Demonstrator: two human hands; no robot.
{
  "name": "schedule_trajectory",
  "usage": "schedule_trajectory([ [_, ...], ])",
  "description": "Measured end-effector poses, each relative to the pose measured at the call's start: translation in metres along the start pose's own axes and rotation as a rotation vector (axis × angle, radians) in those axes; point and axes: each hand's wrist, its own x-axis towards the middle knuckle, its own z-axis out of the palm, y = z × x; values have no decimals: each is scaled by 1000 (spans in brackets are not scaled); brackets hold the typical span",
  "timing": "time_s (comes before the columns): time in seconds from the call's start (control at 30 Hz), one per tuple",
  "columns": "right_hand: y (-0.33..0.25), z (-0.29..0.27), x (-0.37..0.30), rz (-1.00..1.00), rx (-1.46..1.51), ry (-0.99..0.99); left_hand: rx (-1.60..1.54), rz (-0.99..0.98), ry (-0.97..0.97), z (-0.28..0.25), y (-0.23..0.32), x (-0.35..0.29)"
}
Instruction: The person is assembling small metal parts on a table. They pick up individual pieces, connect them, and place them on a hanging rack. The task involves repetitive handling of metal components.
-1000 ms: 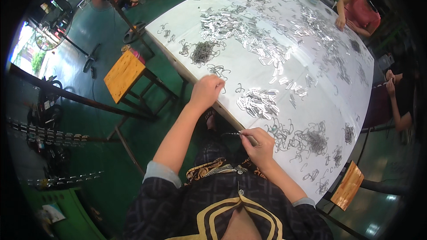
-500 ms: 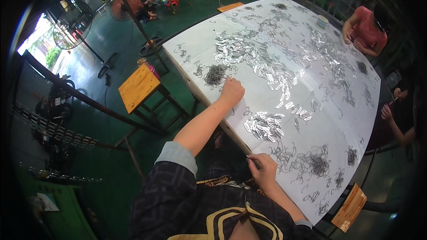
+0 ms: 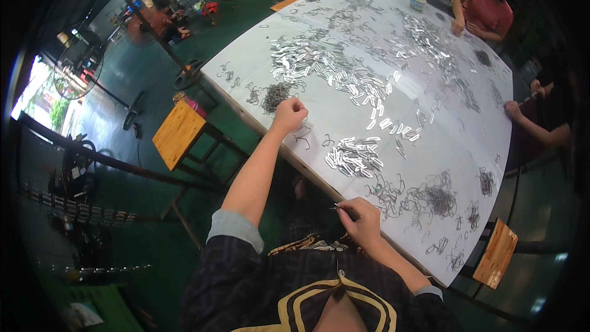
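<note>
My left hand (image 3: 289, 115) is over the table's near left edge, thumb and fingertips pinched together beside a dark pile of wire hooks (image 3: 276, 96). Whatever is in that pinch is too small to make out. At the front edge of the white-topped table (image 3: 313, 154), my right hand (image 3: 361, 221) pinches a short, thin metal piece (image 3: 334, 208) that pokes out past the thumb. Between the hands lies a heap of shiny elongated metal links (image 3: 354, 157). Some loose wire hooks (image 3: 302, 139) rest just below my left hand.
More shiny links (image 3: 332, 67) and tangled hooks (image 3: 439, 200) are spread across the table. Two people sit at the far right, one in a pink shirt (image 3: 488, 9). A white tub (image 3: 418, 3) stands at the back. Wooden stools (image 3: 178, 132) flank the table.
My left hand has come away from the edge of the dark hook pile, its fingers now curled in a pinch. My right hand keeps its pinch at the table edge. The view has shifted slightly.
</note>
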Motion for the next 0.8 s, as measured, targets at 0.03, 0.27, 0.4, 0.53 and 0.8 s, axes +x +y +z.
schedule_trajectory([
  [0.03,0,0,-1,10,13,2,-155,-57,-27,-1,-1,-3],
  [0.27,0,3,-1,3,55,21,-525,-181,-139,-3,3,-20],
  [0.4,-2,1,-2,17,57,19,-495,-187,-206,-4,17,-37],
  [0.53,0,0,-2,75,52,53,-555,-229,-301,2,47,-72],
  [0.8,1,-1,-1,184,115,112,-717,-275,-594,-1,104,-177],
])
